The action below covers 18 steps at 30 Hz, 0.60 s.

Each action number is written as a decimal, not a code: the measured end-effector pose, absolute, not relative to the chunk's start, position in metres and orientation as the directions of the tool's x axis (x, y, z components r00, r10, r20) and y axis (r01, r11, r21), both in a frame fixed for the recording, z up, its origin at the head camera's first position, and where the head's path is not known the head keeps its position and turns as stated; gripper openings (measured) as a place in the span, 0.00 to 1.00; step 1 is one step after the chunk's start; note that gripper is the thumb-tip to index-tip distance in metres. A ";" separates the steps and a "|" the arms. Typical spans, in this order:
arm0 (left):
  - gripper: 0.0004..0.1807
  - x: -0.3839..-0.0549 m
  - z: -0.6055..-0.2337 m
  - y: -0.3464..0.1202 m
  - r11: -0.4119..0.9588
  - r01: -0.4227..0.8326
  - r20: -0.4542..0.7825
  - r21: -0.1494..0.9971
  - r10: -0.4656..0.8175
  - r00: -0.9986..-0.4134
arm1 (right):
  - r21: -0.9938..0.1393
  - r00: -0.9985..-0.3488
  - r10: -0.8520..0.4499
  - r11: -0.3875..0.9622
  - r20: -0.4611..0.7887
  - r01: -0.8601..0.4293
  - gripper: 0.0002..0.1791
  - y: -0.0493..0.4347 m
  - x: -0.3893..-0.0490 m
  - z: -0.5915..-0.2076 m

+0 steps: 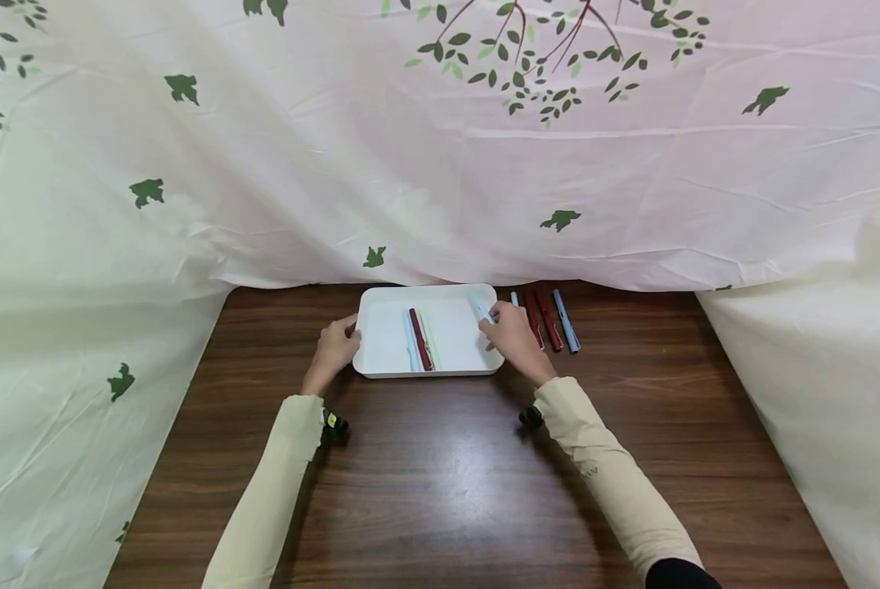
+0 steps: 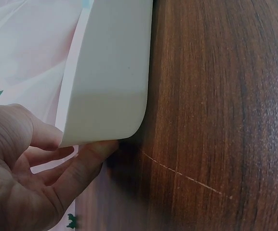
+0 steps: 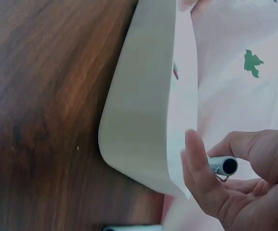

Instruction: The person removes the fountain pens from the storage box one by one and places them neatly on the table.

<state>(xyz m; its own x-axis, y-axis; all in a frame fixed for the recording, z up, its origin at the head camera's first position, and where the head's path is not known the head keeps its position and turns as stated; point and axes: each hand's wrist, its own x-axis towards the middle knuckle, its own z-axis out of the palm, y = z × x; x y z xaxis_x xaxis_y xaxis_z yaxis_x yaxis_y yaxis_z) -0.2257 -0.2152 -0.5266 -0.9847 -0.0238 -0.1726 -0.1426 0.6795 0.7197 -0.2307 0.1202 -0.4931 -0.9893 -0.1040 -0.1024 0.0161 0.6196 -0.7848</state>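
A white rectangular tray [image 1: 377, 331] stands at the back of the table. My left hand [image 1: 335, 348] grips its left end, thumb at the rim and fingers against the outer wall [image 2: 105, 113]. In the tray lie a light blue pen [image 1: 410, 342], a dark red pen [image 1: 420, 339] and a pale green pen [image 1: 428, 339], side by side. Over the tray's right end, my right hand [image 1: 515, 337] pinches another light blue pen [image 1: 482, 311]; in the right wrist view this pen [image 3: 221, 165] shows its dark round end and clip between thumb and fingers.
Right of the tray lie a light blue pen [image 1: 514, 298], partly hidden by the right hand, two dark red pens [image 1: 548, 321] and a blue pen [image 1: 567, 322]. A white curtain [image 1: 447, 204] with leaf prints hangs along the table's back edge. Brown wood table [image 1: 440, 491] extends in front.
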 end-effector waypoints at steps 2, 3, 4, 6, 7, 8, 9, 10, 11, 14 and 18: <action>0.27 -0.226 -0.526 -0.215 0.678 -0.143 -0.174 0.721 -0.023 -0.985 | -0.788 -0.994 -0.085 0.616 -0.071 0.004 0.11 0.125 -0.231 -0.493; 0.26 -0.226 -0.526 -0.215 0.678 -0.142 -0.172 0.722 -0.024 -0.985 | -0.783 -0.996 -0.077 0.621 -0.050 -0.008 0.11 0.127 -0.231 -0.494; 0.26 -0.226 -0.525 -0.215 0.677 -0.142 -0.171 0.722 -0.023 -0.985 | -0.766 -0.997 -0.070 0.642 -0.021 -0.029 0.11 0.129 -0.231 -0.495; 0.26 -0.226 -0.525 -0.215 0.681 -0.138 -0.168 0.720 -0.021 -0.985 | -0.730 -0.998 -0.062 0.681 0.030 -0.064 0.12 0.135 -0.232 -0.496; 0.26 -0.226 -0.525 -0.215 0.682 -0.137 -0.168 0.719 -0.021 -0.986 | -0.706 -0.996 -0.059 0.703 0.060 -0.084 0.12 0.138 -0.232 -0.497; 0.26 -0.226 -0.525 -0.215 0.682 -0.136 -0.167 0.719 -0.021 -0.986 | -0.678 -0.994 -0.057 0.728 0.089 -0.102 0.12 0.142 -0.233 -0.498; 0.26 -0.226 -0.525 -0.215 0.682 -0.135 -0.167 0.719 -0.020 -0.986 | -0.647 -0.992 -0.052 0.754 0.117 -0.116 0.12 0.145 -0.233 -0.498; 0.26 -0.226 -0.525 -0.215 0.684 -0.135 -0.167 0.717 -0.019 -0.986 | -0.614 -0.988 -0.046 0.778 0.149 -0.129 0.12 0.149 -0.234 -0.499; 0.26 -0.226 -0.525 -0.215 0.686 -0.133 -0.166 0.715 -0.018 -0.986 | -0.591 -0.983 -0.040 0.795 0.177 -0.138 0.12 0.154 -0.234 -0.500; 0.27 -0.227 -0.525 -0.215 0.687 -0.131 -0.167 0.715 -0.014 -0.986 | -0.527 -0.967 -0.004 0.838 0.255 -0.142 0.11 0.167 -0.236 -0.504; 0.27 -0.227 -0.525 -0.215 0.683 -0.142 -0.179 0.716 -0.017 -0.984 | -0.514 -0.956 0.053 0.851 0.290 -0.109 0.08 0.182 -0.237 -0.509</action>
